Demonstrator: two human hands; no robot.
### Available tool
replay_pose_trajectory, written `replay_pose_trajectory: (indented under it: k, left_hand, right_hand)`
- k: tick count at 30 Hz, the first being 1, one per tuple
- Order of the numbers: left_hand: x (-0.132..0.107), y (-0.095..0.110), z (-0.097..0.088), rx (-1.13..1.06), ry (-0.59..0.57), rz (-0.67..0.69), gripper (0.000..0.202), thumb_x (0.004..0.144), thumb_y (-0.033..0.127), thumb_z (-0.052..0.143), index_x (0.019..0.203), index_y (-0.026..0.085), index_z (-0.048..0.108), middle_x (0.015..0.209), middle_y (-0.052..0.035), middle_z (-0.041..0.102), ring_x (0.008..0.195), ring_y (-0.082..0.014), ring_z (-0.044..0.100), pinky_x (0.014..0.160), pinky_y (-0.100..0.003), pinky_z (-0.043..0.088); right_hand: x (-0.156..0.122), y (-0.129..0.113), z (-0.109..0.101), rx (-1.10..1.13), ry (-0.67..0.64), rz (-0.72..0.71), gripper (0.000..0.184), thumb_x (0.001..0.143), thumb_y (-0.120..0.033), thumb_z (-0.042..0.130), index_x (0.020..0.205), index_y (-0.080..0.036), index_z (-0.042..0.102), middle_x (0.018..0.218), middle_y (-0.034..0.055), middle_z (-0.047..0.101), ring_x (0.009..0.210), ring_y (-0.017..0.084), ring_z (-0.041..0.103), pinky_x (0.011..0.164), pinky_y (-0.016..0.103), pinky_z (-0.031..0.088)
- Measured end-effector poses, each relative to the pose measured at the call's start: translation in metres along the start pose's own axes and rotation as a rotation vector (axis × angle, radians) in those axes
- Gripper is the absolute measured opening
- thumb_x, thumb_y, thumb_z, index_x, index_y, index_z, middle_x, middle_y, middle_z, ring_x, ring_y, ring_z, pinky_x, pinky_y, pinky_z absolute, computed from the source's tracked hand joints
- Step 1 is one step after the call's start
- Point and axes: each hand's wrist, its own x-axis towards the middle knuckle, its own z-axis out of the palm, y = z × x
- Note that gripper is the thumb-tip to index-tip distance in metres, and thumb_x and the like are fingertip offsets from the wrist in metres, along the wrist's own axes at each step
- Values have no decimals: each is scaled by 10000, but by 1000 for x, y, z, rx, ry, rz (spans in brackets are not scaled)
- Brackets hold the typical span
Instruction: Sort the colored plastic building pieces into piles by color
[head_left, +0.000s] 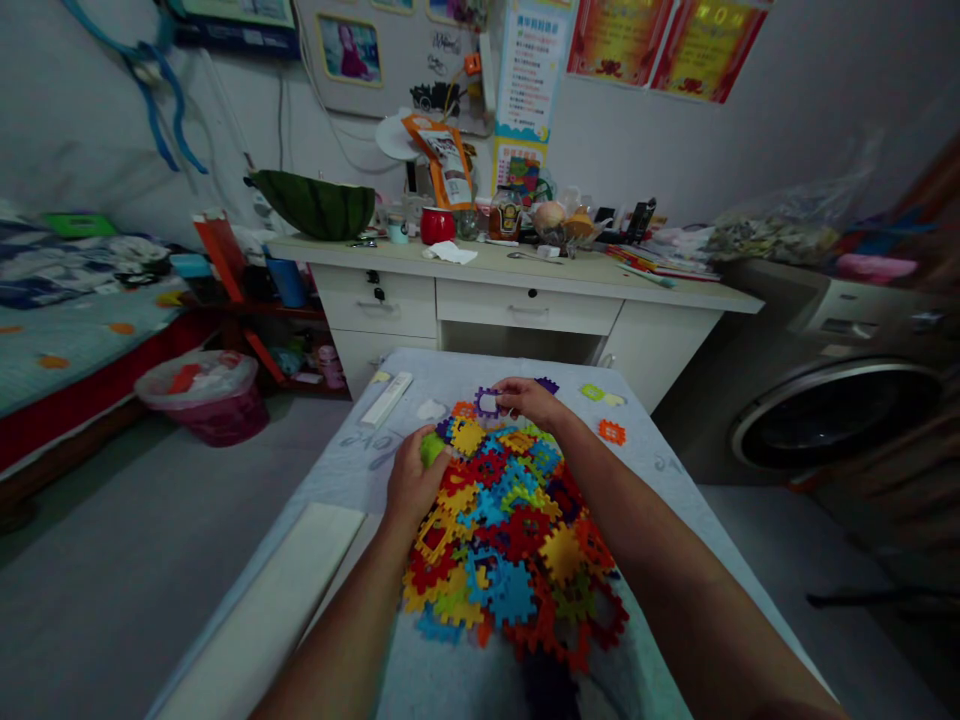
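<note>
A heap of several colourful foam puzzle pieces in red, blue, yellow, orange and green lies on a small table covered with a light cloth. My left hand rests on the heap's left edge, fingers curled around a green piece. At the far end of the heap my right hand pinches a purple square-frame piece. Loose pieces lie apart on the cloth: an orange one, a green one and a purple one.
A white flat box lies on the cloth's far left. Behind stand a white desk with a halved watermelon and a red mug. A pink lined bin, a bed at left, a washing machine at right.
</note>
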Motion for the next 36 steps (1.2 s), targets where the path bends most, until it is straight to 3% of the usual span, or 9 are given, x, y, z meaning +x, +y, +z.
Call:
replay_pose_trajectory:
  k: [3, 5, 10, 16, 22, 26, 30, 33, 36]
  left_hand:
    - [1, -1, -1, 11, -3, 25, 421, 820, 432, 593, 1187, 225, 594, 1239, -80, 626, 1213, -262, 554, 1074, -441, 411]
    - [1, -3, 0, 19, -3, 42, 408, 823, 425, 589, 1181, 229, 596, 1232, -77, 625, 1208, -256, 553, 1077, -438, 406]
    - [2, -5, 0, 35, 1, 66, 385, 819, 421, 588, 1154, 231, 606, 1210, -74, 625, 1184, -256, 558, 1074, -436, 402]
    - [1, -1, 0, 33, -3, 44, 389, 818, 435, 583, 1148, 231, 609, 1220, -76, 620, 1186, -260, 553, 1068, -434, 403]
    - [1, 2, -1, 25, -5, 42, 383, 806, 434, 579, 1129, 230, 610, 1205, -79, 627, 1174, -266, 556, 1064, -451, 402]
    - [1, 3, -2, 20, -10, 40, 375, 807, 430, 577, 1122, 229, 607, 1204, -80, 626, 1179, -265, 556, 1070, -450, 400]
    - [1, 2, -2, 22, -5, 52, 378, 808, 424, 580, 1131, 229, 600, 1212, -76, 625, 1189, -260, 555, 1073, -438, 403]
    - [1, 1, -1, 23, -3, 61, 383, 816, 422, 574, 1146, 227, 595, 1223, -76, 622, 1196, -257, 553, 1078, -431, 400]
    - [1, 0, -2, 27, 0, 55, 383, 820, 428, 570, 1148, 230, 594, 1226, -75, 621, 1198, -258, 551, 1078, -432, 400]
  right_hand:
    - [4, 3, -2, 27, 346, 89, 216, 743, -92, 690, 862, -195, 542, 562, -75, 586, 456, 82, 560, 414, 142, 380]
    - [7, 9, -7, 21, 501, 142, 274, 744, -82, 706, 810, -204, 470, 518, -91, 545, 421, 80, 543, 404, 140, 384]
    - [17, 26, -15, -18, 632, 189, 310, 754, -72, 692, 783, -214, 419, 484, -104, 495, 413, 94, 552, 417, 165, 440]
    - [24, 38, -17, -186, 664, 170, 198, 762, -18, 552, 877, -176, 524, 628, -39, 592, 537, 113, 628, 536, 214, 521]
    - [20, 38, -18, -472, 514, 86, 224, 774, -49, 519, 914, -159, 655, 881, 56, 707, 845, 166, 680, 782, 268, 535]
    - [22, 25, 5, -631, 220, 12, 199, 798, -118, 575, 927, -164, 720, 953, 44, 736, 932, 176, 668, 864, 270, 511]
    - [29, 13, 34, -777, -30, -14, 307, 826, -152, 579, 1094, -196, 721, 1118, 44, 733, 975, 180, 669, 891, 267, 498]
    - [36, 9, 48, -885, -115, -7, 445, 804, -131, 599, 1240, -204, 652, 1292, 79, 666, 1119, 220, 631, 969, 305, 466]
    - [41, 9, 56, -964, -140, -2, 509, 768, -105, 631, 1268, -196, 620, 1350, 116, 621, 1193, 259, 590, 1013, 347, 433]
